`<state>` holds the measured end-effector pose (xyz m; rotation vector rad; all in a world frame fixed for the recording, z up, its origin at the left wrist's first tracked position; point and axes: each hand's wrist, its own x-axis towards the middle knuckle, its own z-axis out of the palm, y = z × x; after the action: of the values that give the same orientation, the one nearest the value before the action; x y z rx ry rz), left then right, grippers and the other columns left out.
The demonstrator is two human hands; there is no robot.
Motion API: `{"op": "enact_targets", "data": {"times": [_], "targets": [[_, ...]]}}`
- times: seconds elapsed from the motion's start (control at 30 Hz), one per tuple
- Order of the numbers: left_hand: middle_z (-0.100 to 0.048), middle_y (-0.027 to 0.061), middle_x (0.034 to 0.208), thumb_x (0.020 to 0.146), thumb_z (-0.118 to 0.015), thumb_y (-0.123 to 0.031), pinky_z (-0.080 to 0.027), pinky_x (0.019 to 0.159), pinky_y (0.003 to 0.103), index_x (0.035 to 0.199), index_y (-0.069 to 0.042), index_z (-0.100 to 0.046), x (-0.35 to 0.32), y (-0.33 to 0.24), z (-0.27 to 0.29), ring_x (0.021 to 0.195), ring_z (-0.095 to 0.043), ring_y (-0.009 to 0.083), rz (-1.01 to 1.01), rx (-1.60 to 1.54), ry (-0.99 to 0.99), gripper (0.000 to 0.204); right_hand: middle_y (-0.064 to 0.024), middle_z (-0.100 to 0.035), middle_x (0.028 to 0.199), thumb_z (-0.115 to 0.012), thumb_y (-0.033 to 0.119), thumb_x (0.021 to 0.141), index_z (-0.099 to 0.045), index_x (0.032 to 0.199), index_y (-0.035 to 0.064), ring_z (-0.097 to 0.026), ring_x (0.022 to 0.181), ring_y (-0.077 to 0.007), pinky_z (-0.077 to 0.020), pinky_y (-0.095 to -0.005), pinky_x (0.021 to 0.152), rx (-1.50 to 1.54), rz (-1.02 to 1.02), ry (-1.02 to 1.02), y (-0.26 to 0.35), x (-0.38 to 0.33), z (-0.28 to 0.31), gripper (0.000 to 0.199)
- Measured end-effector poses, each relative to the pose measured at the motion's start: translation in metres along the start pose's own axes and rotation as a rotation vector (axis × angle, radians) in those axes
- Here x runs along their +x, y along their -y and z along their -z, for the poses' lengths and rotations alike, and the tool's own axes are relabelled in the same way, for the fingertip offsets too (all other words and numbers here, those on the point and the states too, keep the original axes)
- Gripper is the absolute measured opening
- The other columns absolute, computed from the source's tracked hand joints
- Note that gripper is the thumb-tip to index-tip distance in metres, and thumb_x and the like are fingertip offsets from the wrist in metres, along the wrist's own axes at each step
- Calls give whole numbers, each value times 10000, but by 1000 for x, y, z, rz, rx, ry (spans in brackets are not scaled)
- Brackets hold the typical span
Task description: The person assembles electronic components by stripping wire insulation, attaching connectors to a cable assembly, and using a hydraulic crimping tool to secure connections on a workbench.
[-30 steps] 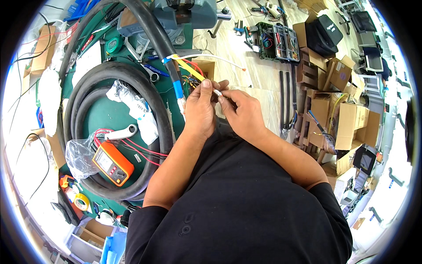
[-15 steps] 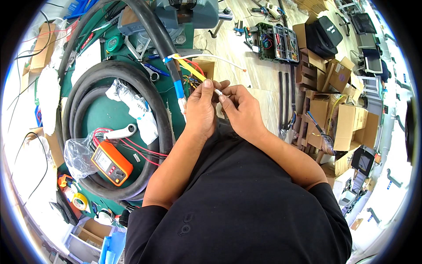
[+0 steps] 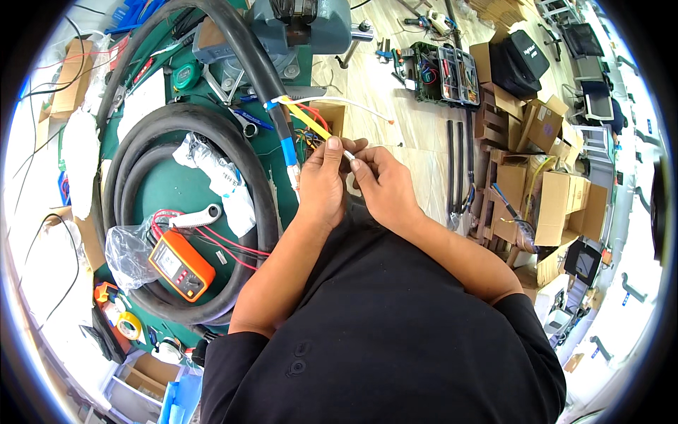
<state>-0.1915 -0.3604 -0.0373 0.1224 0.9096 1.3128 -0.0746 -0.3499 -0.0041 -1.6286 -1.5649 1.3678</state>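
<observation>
Between both hands runs a yellow wire point(image 3: 313, 124) that comes out of the stripped end of a thick black cable point(image 3: 248, 53). My left hand point(image 3: 325, 177) is closed, thumb on top, pinching the yellow wire near its end. My right hand point(image 3: 387, 185) pinches a small silvery-white piece point(image 3: 350, 157) at that end; whether it is a bare end or a metal terminal I cannot tell. A white wire point(image 3: 346, 101) and red wires leave the same cable end. Blue tape point(image 3: 288, 151) wraps another branch beside my left hand.
Left on the green bench lie the coiled cable point(image 3: 116, 191), an orange multimeter point(image 3: 181, 266), a white-handled tool point(image 3: 196, 216) and plastic bags. A grey vise point(image 3: 311, 32) stands at the far edge. An open toolbox point(image 3: 445, 74) and cardboard boxes point(image 3: 561, 205) are on the right.
My hands keep almost the same pinch on the yellow wire and its end. My right hand has shifted slightly down and left. The view has moved a little.
</observation>
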Motion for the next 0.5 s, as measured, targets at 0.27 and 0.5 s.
{"op": "enact_targets", "data": {"times": [0.27,0.5], "targets": [[-661,169,1112,1045,-467,-340,-481,762,333,1044,-10,-596,1,0,2,956,-599,210,8,-10,26,354,-175,-683,787,-600,168,951,-608,980,-24,-678,716,-311,-520,-389,667,14,27,-17,-3,1,-3,195],[-626,177,1127,1058,-383,-349,-490,927,439,1244,-19,-526,-3,-5,-4,1007,-621,281,21,-112,-9,406,-65,-622,721,-559,109,989,-588,984,-47,-569,640,-101,-482,-269,599,-6,60,3,-1,-1,-4,158]]}}
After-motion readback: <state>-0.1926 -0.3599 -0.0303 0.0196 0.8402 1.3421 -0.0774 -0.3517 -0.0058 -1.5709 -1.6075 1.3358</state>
